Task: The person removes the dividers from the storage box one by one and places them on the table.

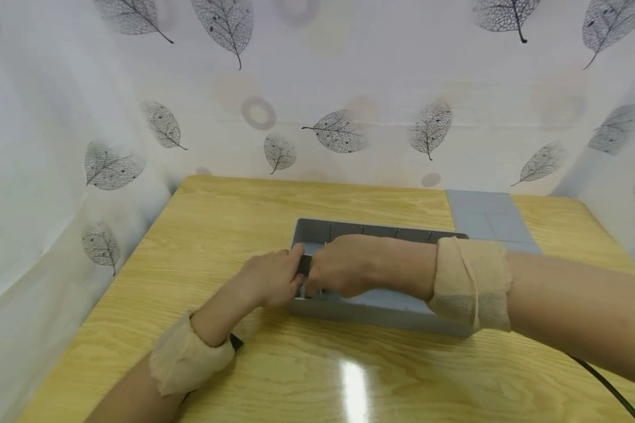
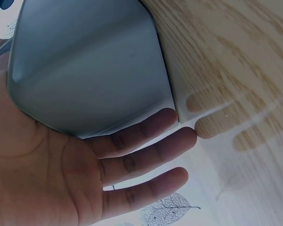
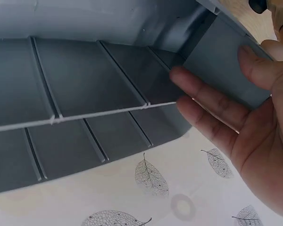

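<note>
A long grey plastic bin [image 1: 381, 314] with slotted inner walls sits on the table. My left hand [image 1: 270, 276] holds its left end; in the left wrist view the palm lies by the outer wall [image 2: 89, 70], with three fingers [image 2: 151, 153] stretched along the lower edge. My right hand [image 1: 349, 264] reaches over the bin from the right, close beside the left. In the right wrist view it pinches a flat grey divider panel [image 3: 217, 52] at the bin's end, thumb across the panel's face. From above, a dark piece [image 1: 304, 265] shows between the hands.
The bin stands on a wood-grain table [image 1: 233, 217]. A flat grey sheet [image 1: 487, 214] lies at the back right, beyond the bin. A leaf-print curtain [image 1: 376, 70] surrounds the back and sides. A dark cable [image 1: 608, 385] runs below the right arm.
</note>
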Tool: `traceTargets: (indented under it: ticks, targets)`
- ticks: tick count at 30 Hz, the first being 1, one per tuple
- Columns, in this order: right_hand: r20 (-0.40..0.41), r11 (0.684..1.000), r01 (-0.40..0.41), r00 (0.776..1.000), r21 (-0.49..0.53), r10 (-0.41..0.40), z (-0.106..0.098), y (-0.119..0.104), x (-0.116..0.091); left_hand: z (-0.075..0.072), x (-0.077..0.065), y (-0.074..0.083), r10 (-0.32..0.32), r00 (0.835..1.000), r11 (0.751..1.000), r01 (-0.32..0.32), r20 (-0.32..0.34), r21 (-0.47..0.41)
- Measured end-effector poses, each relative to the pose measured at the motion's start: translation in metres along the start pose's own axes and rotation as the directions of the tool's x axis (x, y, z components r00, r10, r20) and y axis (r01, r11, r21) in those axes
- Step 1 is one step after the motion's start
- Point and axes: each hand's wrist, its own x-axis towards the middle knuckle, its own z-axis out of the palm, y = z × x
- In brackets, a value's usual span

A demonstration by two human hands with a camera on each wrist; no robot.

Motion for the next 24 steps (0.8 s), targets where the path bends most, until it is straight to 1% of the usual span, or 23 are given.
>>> traceTargets:
  ticks: [3, 6, 9, 10, 13, 14, 16, 19, 21, 22, 23, 24]
  targets:
    - [-0.005, 1.0, -0.013, 1.0, 0.002, 0.013, -0.004, 0.0, -0.003, 0.001, -0.001, 0.0, 0.004, 1.0, 1.0, -0.004, -0.002, 0.005]
    - [-0.041, 0.997, -0.039, 0.998, 0.061, 0.041, -0.013, 0.002, -0.009, 0.002, 0.0, 0.0, 0.013, 1.0, 1.0, -0.012, -0.003, 0.011]
    - [-0.095, 0.992, -0.041, 0.994, 0.116, 0.052, -0.024, 0.005, -0.02, 0.002, 0.0, 0.0, 0.012, 1.0, 1.0, -0.012, -0.001, 0.013]
    - [-0.114, 0.992, -0.037, 0.992, 0.12, 0.05, -0.027, 0.006, -0.024, 0.002, 0.0, 0.001, 0.01, 1.0, 1.0, -0.01, 0.004, 0.013]
    - [-0.2, 0.996, -0.023, 0.979, 0.086, 0.04, -0.032, 0.009, -0.041, 0.001, 0.0, 0.001, 0.004, 1.0, 1.0, -0.004, 0.016, 0.012]
    - [-0.233, 0.997, -0.021, 0.972, 0.075, 0.038, -0.031, 0.011, -0.047, 0.001, 0.0, 0.001, 0.004, 1.0, 1.0, -0.004, 0.016, 0.016]
    - [-0.309, 0.998, -0.036, 0.95, 0.055, 0.051, -0.028, 0.017, -0.062, 0.001, -0.001, 0.002, 0.005, 1.0, 1.0, -0.005, 0.007, 0.024]
    - [-0.391, 0.994, -0.088, 0.914, 0.063, 0.106, -0.018, 0.029, -0.088, 0.0, -0.001, 0.002, 0.01, 1.0, 1.0, -0.01, -0.01, 0.029]
    - [-0.432, 0.987, -0.115, 0.889, 0.114, 0.154, -0.006, 0.039, -0.108, 0.0, -0.002, 0.001, 0.014, 1.0, 0.999, -0.014, -0.011, 0.035]
    - [-0.437, 0.98, -0.123, 0.881, 0.158, 0.181, 0.001, 0.045, -0.118, 0.0, -0.002, 0.001, 0.019, 1.0, 0.999, -0.018, -0.012, 0.036]
    - [-0.441, 0.971, -0.126, 0.873, 0.205, 0.206, 0.009, 0.051, -0.13, 0.0, -0.002, 0.001, 0.023, 1.0, 0.999, -0.023, -0.013, 0.037]
    - [-0.46, 0.964, -0.113, 0.861, 0.241, 0.216, 0.018, 0.057, -0.141, 0.0, -0.002, 0.0, 0.027, 1.0, 0.999, -0.026, -0.013, 0.037]
